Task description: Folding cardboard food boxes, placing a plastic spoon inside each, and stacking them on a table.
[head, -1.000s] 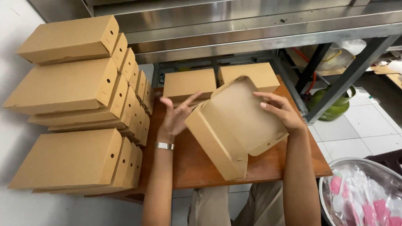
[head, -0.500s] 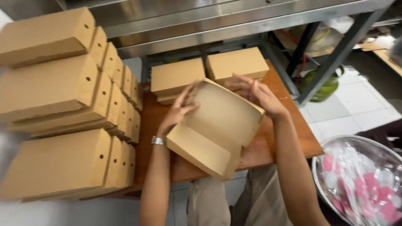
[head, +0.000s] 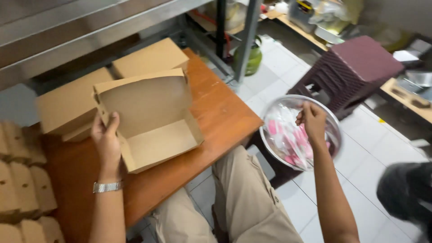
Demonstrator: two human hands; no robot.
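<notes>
Far left: stacked closed cardboard boxes point(head: 20, 180), blurred, piled at the edge of the bench point(head: 220, 112), likely kept there within easy reach. Beside them, left hand point(head: 107, 141), wristwatch point(head: 107, 186) on the wrist, palm along the left wall of an open brown cardboard box point(head: 150, 119), thumb over its rim, fingers hidden behind the wall; grip pressed onto that wall, apparently steadying the box with its mouth turned toward the person. Lid standing up at the back, inside bare. Box resting on the orange-brown bench, front edge near the bench's near side. Behind it, two more closed flat boxes point(head: 148, 56) lying side by side under a metal shelf point(head: 90, 27).

Further right, off the bench and low beside the knee: a round metal bowl point(head: 335, 130) full of clear plastic packets point(head: 285, 135) with pink contents, set close to the seat, seemingly for a short reach. Right hand point(head: 312, 121) over the bowl, fingers curled and bunched at the top of the packets; whether pinching one, cannot tell. Beyond, a dark red plastic stool point(head: 355, 67), a green gas cylinder point(head: 254, 56), tiled floor point(head: 373, 153).
</notes>
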